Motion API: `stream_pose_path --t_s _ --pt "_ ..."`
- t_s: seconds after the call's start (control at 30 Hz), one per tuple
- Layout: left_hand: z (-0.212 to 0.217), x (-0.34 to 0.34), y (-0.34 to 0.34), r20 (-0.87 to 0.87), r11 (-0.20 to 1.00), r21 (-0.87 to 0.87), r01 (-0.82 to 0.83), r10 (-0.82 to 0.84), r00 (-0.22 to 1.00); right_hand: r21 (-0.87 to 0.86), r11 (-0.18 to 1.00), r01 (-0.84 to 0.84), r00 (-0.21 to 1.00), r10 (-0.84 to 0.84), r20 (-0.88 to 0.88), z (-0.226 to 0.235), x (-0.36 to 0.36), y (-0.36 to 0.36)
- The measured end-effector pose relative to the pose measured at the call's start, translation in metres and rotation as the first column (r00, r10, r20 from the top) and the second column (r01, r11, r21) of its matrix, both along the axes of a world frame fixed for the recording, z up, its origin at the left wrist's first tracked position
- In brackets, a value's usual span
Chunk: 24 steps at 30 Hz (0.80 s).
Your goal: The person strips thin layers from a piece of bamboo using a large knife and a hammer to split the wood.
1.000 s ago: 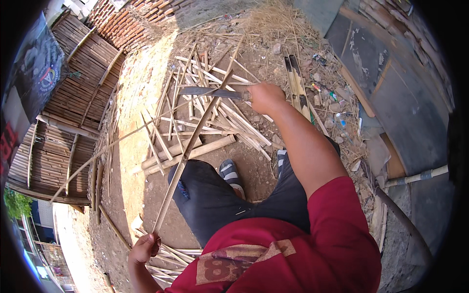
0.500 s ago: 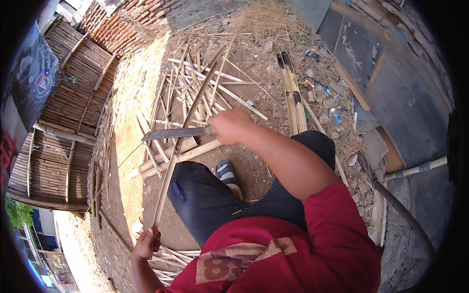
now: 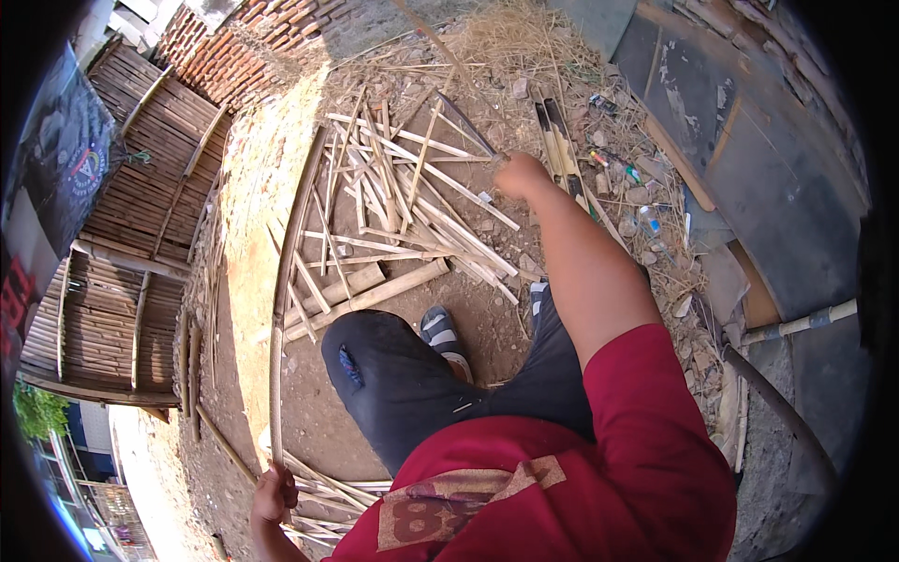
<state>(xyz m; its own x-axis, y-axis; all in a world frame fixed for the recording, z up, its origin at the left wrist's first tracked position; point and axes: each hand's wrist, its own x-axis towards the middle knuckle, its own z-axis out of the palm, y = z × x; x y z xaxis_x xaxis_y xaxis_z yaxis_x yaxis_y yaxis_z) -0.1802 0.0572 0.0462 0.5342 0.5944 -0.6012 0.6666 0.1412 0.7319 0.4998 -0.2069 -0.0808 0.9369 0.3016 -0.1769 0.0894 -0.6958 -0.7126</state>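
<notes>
Colours: mostly tan/brown scene w/ red + black clothing.
Bamboo strips (image 3: 412, 201) pale tan; long bamboo pole (image 3: 281, 309) brownish-tan. Shirt (image 3: 599, 468) red w/ tan print. Trousers (image 3: 412, 384) black. Shoe (image 3: 440, 330) grey/white stripes. Brick wall (image 3: 253, 51) red-brown. Ground (image 3: 253, 244) sandy ochre. Slat panels (image 3: 103, 272) brown, ribbed.

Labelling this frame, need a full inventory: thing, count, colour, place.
long bamboo strip: one, tan, held at its near end, running up the left.
blade: one, dark, raised in the right hand.
split bamboo pieces: many, pale tan, piled on the dirt ahead.
bamboo panels: several, brown, far left.
brick wall: one, red, top left.
straw: heap, yellow, top centre.
pipe: one, whitish, right edge.
sandal: striped, centre.
left hand: fingers closed on the strip.
right hand: fingers closed on the blade.
</notes>
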Motion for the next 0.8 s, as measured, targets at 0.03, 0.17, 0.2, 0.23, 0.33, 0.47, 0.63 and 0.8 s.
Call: stream_pose_path --t_s 0.03,0.17,0.2,0.23,0.33,0.47,0.63,0.8 --pt "-0.001 0.007 0.001 0.008 1.0 0.007 0.019 -0.019 1.0 0.118 0.993 0.022 0.996 -0.012 -0.086 -0.011 0.01 -0.001" --pt "-0.01 0.024 -0.005 0.029 1.0 0.016 -0.006 0.006 1.0 0.618 0.745 0.252 0.887 0.077 -0.456 0.01 -0.002 0.004" --pt "-0.015 0.027 -0.004 0.027 1.0 0.005 -0.016 0.016 1.0 0.645 0.716 0.266 0.882 0.09 -0.463 0.01 -0.002 0.005" --pt "-0.022 0.031 -0.004 0.063 0.999 0.016 -0.033 0.032 0.997 0.672 0.686 0.281 0.876 0.102 -0.471 0.012 -0.003 0.005" --pt "-0.032 0.056 -0.011 0.12 0.996 0.076 0.05 -0.058 0.991 0.663 0.701 0.263 0.906 0.056 -0.419 0.022 -0.011 0.002" --pt "-0.047 0.085 -0.02 0.196 0.988 0.055 0.143 -0.151 0.969 0.572 0.815 0.098 0.991 -0.03 -0.128 0.078 -0.049 -0.001" --pt "-0.054 0.127 -0.04 0.26 0.966 0.028 0.257 -0.255 0.931 0.413 0.885 -0.215 0.927 0.051 0.372 0.126 -0.072 -0.002" --pt "-0.057 0.159 -0.047 0.175 0.912 0.319 0.256 -0.322 0.93 0.087 0.82 -0.566 0.688 0.412 0.597 0.136 -0.111 0.003"
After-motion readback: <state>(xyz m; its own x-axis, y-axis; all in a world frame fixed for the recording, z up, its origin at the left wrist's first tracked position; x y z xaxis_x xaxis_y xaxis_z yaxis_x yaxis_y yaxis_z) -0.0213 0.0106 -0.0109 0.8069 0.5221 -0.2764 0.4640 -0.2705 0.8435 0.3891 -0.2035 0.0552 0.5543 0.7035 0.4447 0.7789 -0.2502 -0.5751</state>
